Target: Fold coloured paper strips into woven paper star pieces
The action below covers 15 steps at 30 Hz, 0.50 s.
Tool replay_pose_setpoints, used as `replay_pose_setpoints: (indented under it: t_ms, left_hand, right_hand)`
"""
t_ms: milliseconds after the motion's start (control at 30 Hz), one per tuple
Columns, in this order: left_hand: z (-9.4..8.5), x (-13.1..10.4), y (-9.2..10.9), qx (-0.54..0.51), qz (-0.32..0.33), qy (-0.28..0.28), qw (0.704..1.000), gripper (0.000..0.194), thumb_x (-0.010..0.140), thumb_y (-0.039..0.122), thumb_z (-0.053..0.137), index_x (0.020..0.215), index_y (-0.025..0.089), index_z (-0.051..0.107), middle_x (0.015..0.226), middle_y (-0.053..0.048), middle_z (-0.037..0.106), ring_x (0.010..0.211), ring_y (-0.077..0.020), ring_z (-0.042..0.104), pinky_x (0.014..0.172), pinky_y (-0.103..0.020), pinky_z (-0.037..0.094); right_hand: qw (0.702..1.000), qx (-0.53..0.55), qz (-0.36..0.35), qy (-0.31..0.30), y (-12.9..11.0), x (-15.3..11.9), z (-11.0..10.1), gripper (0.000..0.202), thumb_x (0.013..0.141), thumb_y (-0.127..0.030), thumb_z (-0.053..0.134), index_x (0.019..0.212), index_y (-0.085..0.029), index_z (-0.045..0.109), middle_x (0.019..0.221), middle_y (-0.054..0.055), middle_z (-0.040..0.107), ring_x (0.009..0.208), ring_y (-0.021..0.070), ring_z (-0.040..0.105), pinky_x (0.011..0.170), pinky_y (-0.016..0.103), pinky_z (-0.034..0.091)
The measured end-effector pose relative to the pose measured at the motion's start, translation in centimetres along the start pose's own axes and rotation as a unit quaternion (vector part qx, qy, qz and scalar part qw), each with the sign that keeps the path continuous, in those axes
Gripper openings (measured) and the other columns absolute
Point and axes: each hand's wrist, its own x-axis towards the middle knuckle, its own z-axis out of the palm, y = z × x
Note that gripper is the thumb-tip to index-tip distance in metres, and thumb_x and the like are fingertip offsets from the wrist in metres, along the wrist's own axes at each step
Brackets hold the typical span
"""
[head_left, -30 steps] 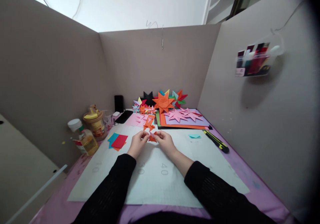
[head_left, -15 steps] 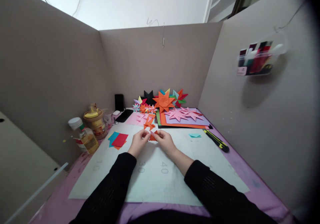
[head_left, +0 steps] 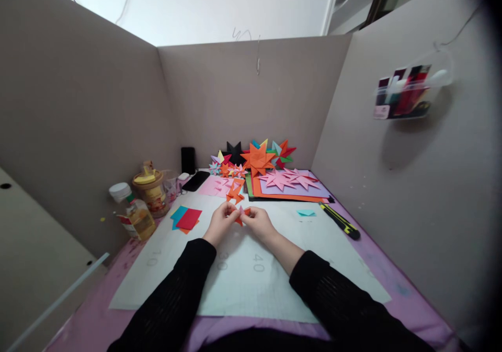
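Note:
Between my two hands is a small folded paper piece (head_left: 240, 220), orange with a pink part at its top. My left hand (head_left: 221, 220) pinches its left side, and my right hand (head_left: 259, 222) grips the right side with thumb and fingers. The fingertips cover much of the piece, so its exact folds are hidden. Just beyond my hands lie several folded orange paper pieces (head_left: 235, 190). To their left are small pink folded pieces on a pink sheet (head_left: 209, 185). A folded turquoise paper piece (head_left: 306, 213) lies to the right.
Red, blue and orange paper squares (head_left: 189, 219) lie left on the white mat (head_left: 172, 284). A yellow-black utility knife (head_left: 339, 220) rests at right. Paper stars (head_left: 259, 158) and coloured sheets (head_left: 290, 196) are at the back. A bottle (head_left: 137, 218) and phone (head_left: 196, 181) stand left.
My fingers have closed in around the paper piece, and the hands are nearer each other. The orange part now shows less, with a point hanging below the fingertips.

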Motion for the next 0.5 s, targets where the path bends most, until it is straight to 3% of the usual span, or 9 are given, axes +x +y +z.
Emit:
replay_pose_setpoints:
  t_ms: [167,367,500]
  left_hand:
    - [0.2,0.1,-0.4,-0.077,-0.026,0.000,0.997,0.034,0.067,0.031,0.065,0.091,0.015,0.047,0.062,0.002,0.057,0.058,-0.0114,0.057,0.057,-0.023,0.043]
    - [-0.2,0.0,0.1,-0.031,-0.022,0.017,0.999,0.030,0.067,0.028,0.064,0.089,0.016,0.047,0.062,0.002,0.058,0.058,-0.0118,0.058,0.056,-0.023,0.043]
    - [-0.5,-0.2,0.6,0.003,-0.015,0.000,1.000,0.031,0.066,0.026,0.065,0.090,0.015,0.048,0.062,0.002,0.059,0.058,-0.0116,0.058,0.056,-0.022,0.043]
  right_hand:
    - [0.996,0.087,0.031,0.000,0.3,0.3,0.1,0.023,0.064,-0.036,0.065,0.065,-0.014,0.060,0.058,0.000,0.057,0.053,0.0110,0.048,0.051,0.022,0.037]
    - [0.996,0.087,0.020,-0.016,0.8,0.5,-0.3,0.029,0.063,-0.042,0.065,0.062,-0.015,0.056,0.055,-0.003,0.052,0.051,0.0097,0.045,0.051,0.022,0.035]
    - [0.997,0.066,0.021,-0.038,0.7,0.4,-0.4,0.029,0.062,-0.040,0.066,0.059,-0.015,0.053,0.053,-0.005,0.047,0.050,0.0082,0.041,0.049,0.021,0.031]
